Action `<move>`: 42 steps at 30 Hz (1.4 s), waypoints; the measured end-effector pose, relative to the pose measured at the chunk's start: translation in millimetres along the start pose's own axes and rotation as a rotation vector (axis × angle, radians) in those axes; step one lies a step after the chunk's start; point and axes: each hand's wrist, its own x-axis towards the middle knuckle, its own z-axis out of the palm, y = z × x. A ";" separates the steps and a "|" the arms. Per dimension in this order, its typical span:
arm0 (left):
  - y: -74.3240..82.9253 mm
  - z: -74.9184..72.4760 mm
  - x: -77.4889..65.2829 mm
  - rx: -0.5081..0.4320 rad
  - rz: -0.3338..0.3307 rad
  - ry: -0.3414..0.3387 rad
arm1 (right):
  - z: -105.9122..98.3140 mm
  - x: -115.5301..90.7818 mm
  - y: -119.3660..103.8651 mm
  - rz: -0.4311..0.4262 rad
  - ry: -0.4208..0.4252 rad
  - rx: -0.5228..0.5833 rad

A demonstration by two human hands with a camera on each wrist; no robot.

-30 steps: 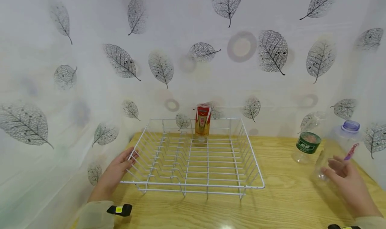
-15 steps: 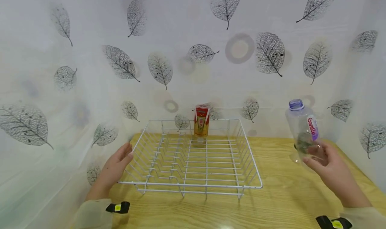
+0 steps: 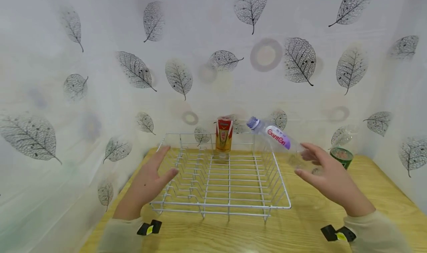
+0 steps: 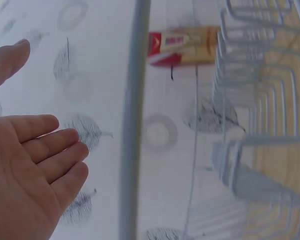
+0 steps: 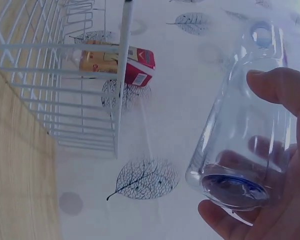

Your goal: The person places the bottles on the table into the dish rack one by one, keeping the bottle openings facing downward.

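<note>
My right hand [image 3: 328, 177] grips a clear plastic bottle [image 3: 278, 137] near its base. The bottle has a purple neck and a purple-and-red label, and it tilts left with its mouth over the right part of a white wire dish rack [image 3: 230, 205]. From the right wrist view, the thumb and fingers wrap the see-through bottle [image 5: 235, 130]. At the rack's left side my left hand [image 3: 146, 180] is raised, holding nothing, thumb apart from the fingers. In the left wrist view its palm [image 4: 25, 175] shows beside the rack's rim [image 4: 133, 120].
A red and yellow carton [image 3: 224, 136] stands upright at the back of the rack. Behind my right hand is another clear bottle with a green label [image 3: 341, 156], partly hidden. The wooden table [image 3: 300, 223] meets a leaf-patterned curtain [image 3: 213, 97] behind and at the sides.
My right hand has lifted the bottle and carried it left toward the rack, tipping it from upright to slanted. My left hand has moved right, from outside the rack's left side to over it.
</note>
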 end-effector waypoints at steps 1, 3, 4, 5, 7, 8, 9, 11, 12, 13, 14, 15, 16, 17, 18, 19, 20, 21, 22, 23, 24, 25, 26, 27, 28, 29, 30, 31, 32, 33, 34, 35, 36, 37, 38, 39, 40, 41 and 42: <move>6.6 2.8 0.9 0.028 0.026 0.004 | 3.2 2.5 -5.0 -0.023 -0.005 -0.015; 18.7 8.9 2.5 0.075 0.082 0.016 | 9.7 6.8 -13.9 -0.066 -0.018 -0.050; 24.5 11.8 3.0 0.099 0.109 0.022 | 13.1 8.8 -17.9 -0.085 -0.027 -0.069; 30.2 14.9 3.6 0.122 0.139 0.029 | 16.5 10.8 -21.6 -0.103 -0.034 -0.090; 40.0 22.5 5.4 0.171 0.217 0.049 | 23.2 14.2 -28.9 -0.135 -0.057 -0.137; 44.4 26.6 6.5 0.188 0.259 0.059 | 26.8 15.6 -32.2 -0.149 -0.067 -0.162; 48.6 31.0 7.9 0.206 0.304 0.069 | 30.2 16.9 -35.6 -0.165 -0.072 -0.187; 57.4 39.0 10.3 0.230 0.383 0.087 | 37.8 19.3 -42.4 -0.199 -0.078 -0.242; 61.1 43.0 11.5 0.234 0.420 0.097 | 41.5 20.6 -45.7 -0.217 -0.080 -0.268; 64.7 46.8 12.9 0.241 0.448 0.103 | 45.1 21.8 -49.0 -0.233 -0.081 -0.289; 68.4 50.3 14.3 0.251 0.467 0.109 | 48.5 23.1 -52.1 -0.248 -0.078 -0.307; 72.1 53.5 15.6 0.258 0.478 0.106 | 51.9 24.5 -54.9 -0.261 -0.074 -0.323; 75.6 56.5 16.7 0.269 0.480 0.098 | 55.1 25.9 -57.4 -0.277 -0.069 -0.338; 78.8 59.5 18.0 0.282 0.478 0.090 | 58.1 27.4 -59.6 -0.294 -0.062 -0.350; 81.8 62.6 19.3 0.300 0.475 0.081 | 60.7 28.6 -61.7 -0.314 -0.056 -0.358; 84.8 65.5 20.6 0.321 0.466 0.070 | 63.1 29.7 -63.7 -0.329 -0.051 -0.366; 87.9 68.0 21.7 0.336 0.459 0.058 | 65.7 30.8 -65.2 -0.348 -0.044 -0.374; 90.0 70.7 22.9 0.348 0.454 0.048 | 68.1 31.8 -66.7 -0.364 -0.042 -0.381; 91.5 73.7 24.0 0.365 0.454 0.045 | 69.9 32.5 -68.5 -0.382 -0.039 -0.388; 92.9 76.3 24.8 0.377 0.454 0.042 | 71.7 33.3 -70.0 -0.397 -0.038 -0.395; 94.0 78.8 25.4 0.391 0.455 0.040 | 73.4 33.6 -71.4 -0.410 -0.039 -0.403; 95.0 80.9 25.8 0.400 0.456 0.037 | 74.9 34.2 -72.6 -0.418 -0.036 -0.410; 95.6 83.1 26.0 0.414 0.453 0.031 | 76.1 34.5 -73.9 -0.425 -0.035 -0.409; 96.0 84.9 25.8 0.425 0.449 0.024 | 77.4 34.8 -74.7 -0.429 -0.032 -0.412; 96.0 86.8 25.4 0.436 0.440 0.017 | 78.8 35.0 -75.4 -0.435 -0.029 -0.410; 96.0 88.3 24.9 0.445 0.430 0.010 | 80.2 35.3 -75.6 -0.439 -0.027 -0.409; 95.6 89.9 24.6 0.457 0.422 0.006 | 81.3 35.2 -75.8 -0.443 -0.026 -0.405; 95.3 91.2 24.2 0.468 0.415 0.004 | 82.2 35.1 -75.9 -0.444 -0.025 -0.400; 94.7 92.7 24.0 0.477 0.408 0.001 | 83.0 34.9 -76.0 -0.446 -0.027 -0.395; 94.4 93.8 24.0 0.481 0.405 0.000 | 83.7 34.7 -75.8 -0.447 -0.031 -0.395; 93.8 95.0 24.3 0.485 0.402 -0.001 | 84.3 34.7 -75.7 -0.446 -0.035 -0.397; 93.2 96.0 24.8 0.490 0.400 -0.002 | 84.8 34.9 -75.5 -0.445 -0.039 -0.401; 92.6 96.9 25.3 0.490 0.398 -0.004 | 85.1 35.2 -75.4 -0.444 -0.043 -0.406; 92.1 97.5 25.8 0.488 0.396 -0.006 | 85.4 35.9 -75.2 -0.442 -0.046 -0.412; 92.5 98.2 26.1 0.485 0.395 -0.010 | 85.1 35.6 -74.8 -0.438 -0.049 -0.415; 92.9 98.7 26.3 0.483 0.396 -0.012 | 84.6 35.4 -74.4 -0.433 -0.052 -0.419; 93.2 99.0 26.5 0.480 0.396 -0.013 | 83.9 35.1 -74.3 -0.428 -0.055 -0.423; 93.4 99.2 26.5 0.476 0.398 -0.013 | 83.0 34.9 -74.3 -0.423 -0.060 -0.419; 93.3 99.5 26.3 0.471 0.400 -0.014 | 81.9 34.3 -74.5 -0.416 -0.067 -0.410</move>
